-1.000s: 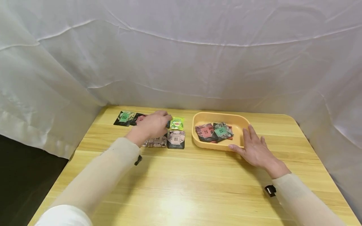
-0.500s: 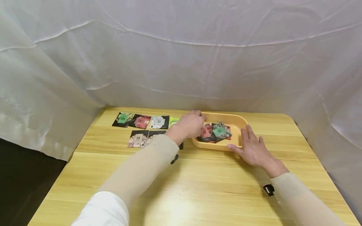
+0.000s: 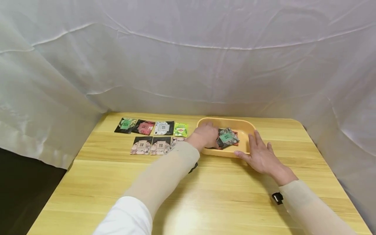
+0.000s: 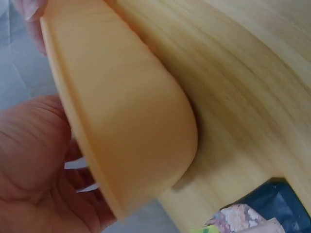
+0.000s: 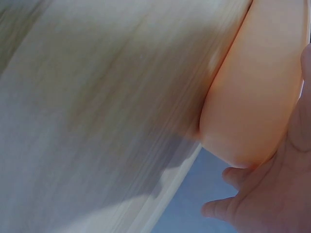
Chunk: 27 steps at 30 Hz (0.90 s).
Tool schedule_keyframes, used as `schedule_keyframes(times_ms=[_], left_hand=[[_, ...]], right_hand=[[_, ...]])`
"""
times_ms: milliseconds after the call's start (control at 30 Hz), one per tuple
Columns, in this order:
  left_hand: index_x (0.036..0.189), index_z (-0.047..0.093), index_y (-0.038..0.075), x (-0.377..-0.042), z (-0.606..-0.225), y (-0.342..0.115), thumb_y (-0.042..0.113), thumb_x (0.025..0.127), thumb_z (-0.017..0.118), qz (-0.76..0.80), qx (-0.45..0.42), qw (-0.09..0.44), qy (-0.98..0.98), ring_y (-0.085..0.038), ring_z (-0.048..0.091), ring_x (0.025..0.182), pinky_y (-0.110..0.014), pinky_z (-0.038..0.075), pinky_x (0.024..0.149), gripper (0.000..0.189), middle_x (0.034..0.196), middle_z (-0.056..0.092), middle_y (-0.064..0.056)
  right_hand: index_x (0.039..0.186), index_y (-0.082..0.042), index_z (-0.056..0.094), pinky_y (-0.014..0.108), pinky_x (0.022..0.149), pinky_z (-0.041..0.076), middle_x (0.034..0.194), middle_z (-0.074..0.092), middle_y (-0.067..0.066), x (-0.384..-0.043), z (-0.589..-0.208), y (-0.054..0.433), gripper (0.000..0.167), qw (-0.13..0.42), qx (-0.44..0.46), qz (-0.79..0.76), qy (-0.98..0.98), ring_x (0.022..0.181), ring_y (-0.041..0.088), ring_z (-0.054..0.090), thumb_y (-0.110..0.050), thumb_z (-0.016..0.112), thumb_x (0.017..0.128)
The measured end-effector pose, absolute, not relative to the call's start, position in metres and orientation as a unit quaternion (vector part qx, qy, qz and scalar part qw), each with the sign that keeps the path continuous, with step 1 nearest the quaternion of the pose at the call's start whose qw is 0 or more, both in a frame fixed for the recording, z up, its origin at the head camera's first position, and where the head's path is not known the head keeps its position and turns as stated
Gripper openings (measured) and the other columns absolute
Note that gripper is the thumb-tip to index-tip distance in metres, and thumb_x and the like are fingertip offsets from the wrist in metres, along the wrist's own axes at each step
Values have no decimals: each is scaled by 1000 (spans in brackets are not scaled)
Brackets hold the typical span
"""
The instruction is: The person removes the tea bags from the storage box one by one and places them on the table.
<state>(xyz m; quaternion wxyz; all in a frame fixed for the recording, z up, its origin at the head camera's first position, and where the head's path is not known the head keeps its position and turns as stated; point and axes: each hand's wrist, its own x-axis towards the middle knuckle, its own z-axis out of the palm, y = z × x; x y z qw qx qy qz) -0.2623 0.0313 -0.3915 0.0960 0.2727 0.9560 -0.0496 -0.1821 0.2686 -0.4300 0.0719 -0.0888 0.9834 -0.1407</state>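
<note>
A yellow-orange tray stands on the table with several tea sachets inside. My left hand reaches into its left end, over the place of a dark, red-labelled sachet. In the left wrist view the tray's wall hides the fingertips, so their hold cannot be made out. Beside that hand lies a green-labelled tea sachet, partly over a red one. My right hand rests against the tray's right end with fingers spread and thumb at the front rim; the right wrist view shows the palm by the outer wall.
Left of the tray, tea sachets lie in two rows. The back row has a green-labelled one, a red one, a white-and-black one and a yellow-green one. Pink-patterned sachets form the front row. A pale curtain hangs behind.
My left hand has moved right, from the back row of sachets into the tray. The white-and-black sachet it covered is now in sight. My right hand has stayed at the tray.
</note>
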Motion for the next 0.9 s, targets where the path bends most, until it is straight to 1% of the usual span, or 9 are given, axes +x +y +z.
schedule_keyframes(times_ms=[100,133,233,367,500,600,767,833,900], left_hand=[[153,50,10,-262,-395,34,68,93,68,-79,275,100,953,-23,47,142,-36,37,123,85,150,55,-7],[154,49,8,-262,-396,34,69,93,66,-87,275,102,952,-23,47,143,-37,36,123,87,151,55,-7],[154,48,5,-262,-398,36,70,94,64,-97,271,107,952,-24,51,140,-38,41,120,90,151,56,-8],[152,49,3,-262,-400,39,65,94,67,-82,258,119,955,-25,58,133,-37,50,112,87,145,61,-10],[150,51,3,-263,-403,42,61,95,69,-69,252,124,957,-23,61,130,-36,53,109,82,140,64,-9],[153,48,5,-265,-404,43,58,95,71,-64,256,119,957,-23,59,133,-35,49,114,82,144,62,-8],[158,40,7,-266,-404,44,55,92,78,-56,263,97,958,-23,48,145,-35,35,125,90,154,53,-8],[159,39,8,-266,-405,44,55,91,78,-61,270,87,957,-24,44,147,-35,32,127,92,156,50,-10],[159,38,8,-265,-405,44,56,90,79,-62,274,78,957,-25,43,148,-36,32,127,93,158,48,-11]], right_hand=[[164,11,1,84,117,5,170,-11,36,-182,-430,268,115,72,-90,-142,983,154,61,13,-77,41,101],[164,10,1,84,117,5,170,-11,36,-182,-430,268,115,71,-90,-142,983,154,61,13,-77,41,101],[164,10,1,84,117,5,170,-11,36,-182,-430,268,115,71,-90,-143,983,154,61,13,-77,41,101],[164,11,1,84,118,4,170,-13,36,-182,-431,269,115,72,-88,-143,983,154,61,13,-77,41,101],[164,11,2,84,118,5,170,-12,36,-182,-430,268,115,71,-88,-142,983,154,61,14,-77,41,101],[164,11,2,84,117,5,170,-12,36,-182,-430,268,115,70,-88,-141,984,154,61,15,-77,41,101],[164,11,3,84,117,6,170,-11,36,-182,-430,268,115,67,-88,-141,984,154,61,15,-77,42,100],[164,11,3,85,117,6,170,-11,37,-182,-430,268,115,67,-88,-143,984,153,61,16,-77,42,100],[164,11,4,85,116,6,170,-11,37,-182,-430,268,115,66,-88,-144,983,153,61,17,-77,43,100]])
